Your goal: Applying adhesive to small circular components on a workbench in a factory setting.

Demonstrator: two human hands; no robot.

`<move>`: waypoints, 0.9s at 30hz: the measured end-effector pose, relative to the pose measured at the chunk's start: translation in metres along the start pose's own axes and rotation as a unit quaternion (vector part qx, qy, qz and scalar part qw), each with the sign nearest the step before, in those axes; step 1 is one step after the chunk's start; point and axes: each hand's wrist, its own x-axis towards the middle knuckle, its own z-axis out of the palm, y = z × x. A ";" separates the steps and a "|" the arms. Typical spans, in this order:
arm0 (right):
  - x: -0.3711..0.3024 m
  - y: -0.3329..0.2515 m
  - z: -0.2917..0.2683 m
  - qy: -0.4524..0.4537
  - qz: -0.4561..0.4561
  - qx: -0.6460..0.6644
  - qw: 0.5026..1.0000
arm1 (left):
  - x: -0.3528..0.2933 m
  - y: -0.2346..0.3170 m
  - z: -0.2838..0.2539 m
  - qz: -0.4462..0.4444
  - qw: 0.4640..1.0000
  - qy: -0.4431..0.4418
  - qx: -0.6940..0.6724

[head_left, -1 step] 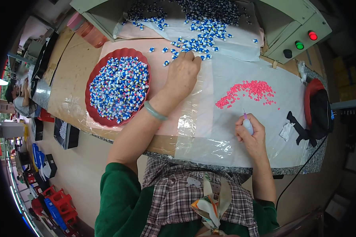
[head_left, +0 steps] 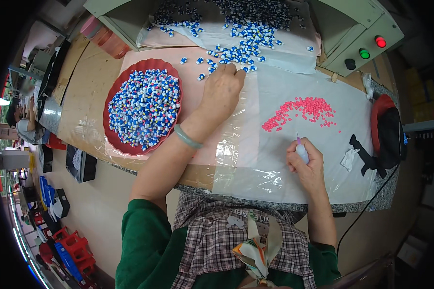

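Note:
My right hand [head_left: 306,166] is closed round a small translucent squeeze bottle [head_left: 302,153] with a purple collar and a thin needle tip. The needle points away from me, just short of a scattered patch of small pink pieces [head_left: 304,110] on the white sheet. Farther left, my left hand [head_left: 224,86] reaches to the near edge of a spread of small blue-and-white pieces [head_left: 246,50]. Its fingers are bent down and close together, and the fingertips are hidden. Beside my left forearm, a red scalloped tray [head_left: 107,130] holds a heap of blue, white and pink pieces.
A pale green machine housing [head_left: 345,53] with lit red and green buttons stands at the back. At the right lie a black strap [head_left: 366,156], a crumpled tissue [head_left: 349,159] and a red-and-black bag-like item [head_left: 390,130]. Pink containers [head_left: 108,38] stand back left.

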 end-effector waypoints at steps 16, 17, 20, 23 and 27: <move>0.001 -0.006 -0.007 0.035 -0.097 0.071 0.992 | -0.093 0.068 -0.051 -0.329 0.599 -0.169 -0.711; 0.000 -0.006 -0.006 0.036 -0.094 0.070 0.993 | -0.092 0.071 -0.052 -0.334 0.583 -0.156 -0.724; -0.004 -0.008 -0.001 0.088 -0.109 0.094 0.986 | -0.097 0.075 -0.051 -0.329 0.576 -0.164 -0.730; -0.007 -0.014 0.003 0.121 -0.132 0.049 0.983 | -0.102 0.077 -0.049 -0.325 0.577 -0.160 -0.732; -0.011 -0.015 0.007 0.115 -0.201 -0.022 0.973 | -0.104 0.079 -0.049 -0.304 0.583 -0.140 -0.740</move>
